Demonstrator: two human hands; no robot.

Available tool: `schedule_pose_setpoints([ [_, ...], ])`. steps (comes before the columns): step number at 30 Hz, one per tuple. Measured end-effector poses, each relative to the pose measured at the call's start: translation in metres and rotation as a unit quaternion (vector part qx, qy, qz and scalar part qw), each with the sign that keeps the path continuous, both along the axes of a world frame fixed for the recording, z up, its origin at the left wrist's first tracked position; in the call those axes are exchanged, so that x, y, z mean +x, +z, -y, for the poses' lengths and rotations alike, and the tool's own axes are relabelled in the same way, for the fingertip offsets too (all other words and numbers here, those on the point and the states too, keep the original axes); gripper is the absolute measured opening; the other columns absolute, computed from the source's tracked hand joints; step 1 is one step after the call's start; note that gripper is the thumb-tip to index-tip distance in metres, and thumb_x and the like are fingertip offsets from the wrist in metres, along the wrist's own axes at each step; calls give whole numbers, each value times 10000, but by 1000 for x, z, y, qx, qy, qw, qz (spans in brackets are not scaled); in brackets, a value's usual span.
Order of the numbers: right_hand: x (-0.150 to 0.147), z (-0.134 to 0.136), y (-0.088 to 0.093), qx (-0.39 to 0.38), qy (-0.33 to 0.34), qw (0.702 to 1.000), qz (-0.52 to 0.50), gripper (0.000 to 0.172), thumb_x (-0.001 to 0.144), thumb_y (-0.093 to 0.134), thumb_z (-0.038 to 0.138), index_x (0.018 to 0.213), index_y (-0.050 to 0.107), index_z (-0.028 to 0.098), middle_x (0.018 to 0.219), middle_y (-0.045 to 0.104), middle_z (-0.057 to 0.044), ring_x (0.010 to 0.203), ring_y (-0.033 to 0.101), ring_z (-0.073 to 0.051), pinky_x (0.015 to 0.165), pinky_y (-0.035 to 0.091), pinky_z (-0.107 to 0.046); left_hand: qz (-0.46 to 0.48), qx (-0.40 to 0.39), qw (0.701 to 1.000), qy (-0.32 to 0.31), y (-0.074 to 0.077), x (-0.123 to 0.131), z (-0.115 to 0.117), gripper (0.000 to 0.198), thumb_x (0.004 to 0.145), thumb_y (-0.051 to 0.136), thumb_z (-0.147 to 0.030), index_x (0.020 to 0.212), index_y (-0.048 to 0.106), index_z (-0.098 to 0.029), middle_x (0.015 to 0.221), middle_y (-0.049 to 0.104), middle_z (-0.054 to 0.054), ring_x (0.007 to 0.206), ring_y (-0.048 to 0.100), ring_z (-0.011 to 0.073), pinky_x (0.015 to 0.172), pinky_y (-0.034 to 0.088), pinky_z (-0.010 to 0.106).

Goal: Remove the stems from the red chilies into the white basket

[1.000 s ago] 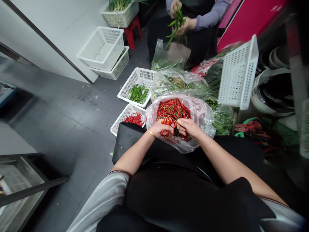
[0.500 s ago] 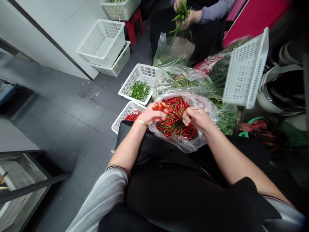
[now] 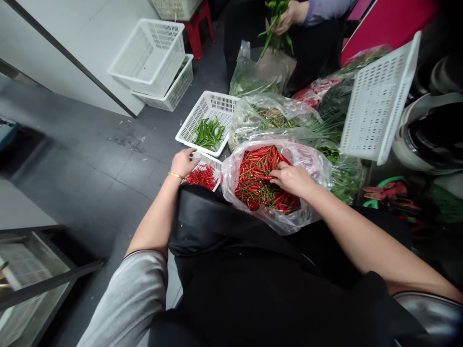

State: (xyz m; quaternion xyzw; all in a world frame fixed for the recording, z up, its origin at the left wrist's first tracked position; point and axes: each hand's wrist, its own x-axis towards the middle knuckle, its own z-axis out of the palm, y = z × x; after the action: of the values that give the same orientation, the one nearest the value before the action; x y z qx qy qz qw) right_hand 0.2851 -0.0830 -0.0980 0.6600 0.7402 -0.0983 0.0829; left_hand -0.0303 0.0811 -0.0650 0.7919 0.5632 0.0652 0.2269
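Observation:
My left hand (image 3: 184, 163), with a gold bracelet at the wrist, hovers over the left edge of a white basket (image 3: 216, 164) of red chili peppers (image 3: 202, 177). Its fingers are parted and hold nothing. In an open clear plastic bag (image 3: 229, 168) before my lap lies a heap of red chilies with green stems (image 3: 258, 166). My right hand (image 3: 289, 179) reaches into this bag from the right, fingers closed around a red chili at the top of the heap. The fingertips are partly hidden among the peppers.
Behind the red chilies, another white basket (image 3: 188, 127) holds green chilies (image 3: 209, 134). Bags of greens (image 3: 275, 103) crowd the middle, and a white basket (image 3: 378, 101) stands tilted at right. A co-worker's hand (image 3: 287, 18) holds green peppers (image 3: 277, 29). Stacked baskets (image 3: 155, 58) stand at far left.
My left hand has moved left from the bag to above the basket and let go of its red chilies. My right hand has lowered onto the heap in the bag.

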Motion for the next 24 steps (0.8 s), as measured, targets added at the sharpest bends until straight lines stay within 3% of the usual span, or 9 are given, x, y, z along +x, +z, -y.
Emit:
schedule_pose_setpoints([
  [2,-1,-4,13,1,22,999,-38,281,913,502,379,895,693,172,887,654,-118,736,606,-207,592,371,-281,69,66,987,-130,14,41,33,400,835,533,-296,1194,604,-133,1181,621,137,1080,556,226,974,379,333],
  [5,-6,-5,28,16,45,981,-186,300,895,525,403,737,660,187,739,661,-73,675,579,-181,606,369,-276,109,39,940,-320,17,100,82,319,807,567,-258,1102,630,-154,1102,639,131,1069,549,250,982,356,354],
  [9,-5,15,33,-39,0,883,-468,407,876,503,504,637,615,195,517,559,-8,482,491,-126,521,358,-259,109,-51,934,-337,-3,134,113,148,863,475,-207,847,614,-159,788,636,86,768,577,187,793,409,292],
  [11,0,28,25,-68,-50,803,-590,451,877,459,560,689,627,187,473,524,5,413,448,-116,472,358,-259,164,-138,914,-343,-12,132,114,122,860,502,-221,798,595,-172,776,646,60,730,577,152,743,414,251],
  [13,3,35,11,-57,-91,772,-626,458,877,442,573,786,656,179,542,584,-17,442,489,-130,480,393,-269,242,-246,888,-304,-20,122,112,94,843,526,-215,808,596,-164,782,670,52,734,602,134,739,432,233],
  [16,-4,28,-16,-6,-120,882,-456,364,860,509,503,846,695,191,761,682,-69,661,612,-178,607,455,-286,364,-361,851,-113,-29,104,107,122,808,548,-221,864,602,-126,662,660,40,662,630,129,685,461,232],
  [18,-17,15,-33,-13,-128,953,-275,322,859,533,453,789,701,188,841,695,-94,778,632,-206,660,453,-291,421,-366,830,13,-33,94,103,174,774,583,-257,864,612,-111,548,607,11,551,606,121,583,437,210],
  [21,-32,-1,-50,-70,-140,978,-139,278,853,557,394,743,684,173,877,692,-116,810,630,-219,627,420,-282,435,-321,838,77,-34,86,99,240,759,618,-330,841,646,-105,471,544,-18,411,506,90,465,346,188],
  [24,-23,-4,-54,-74,-135,973,-172,207,817,596,317,653,621,192,745,660,-61,716,597,-182,596,376,-264,374,-256,891,18,-32,91,99,229,816,572,-322,867,680,-126,522,559,-3,478,514,99,517,385,204],
])
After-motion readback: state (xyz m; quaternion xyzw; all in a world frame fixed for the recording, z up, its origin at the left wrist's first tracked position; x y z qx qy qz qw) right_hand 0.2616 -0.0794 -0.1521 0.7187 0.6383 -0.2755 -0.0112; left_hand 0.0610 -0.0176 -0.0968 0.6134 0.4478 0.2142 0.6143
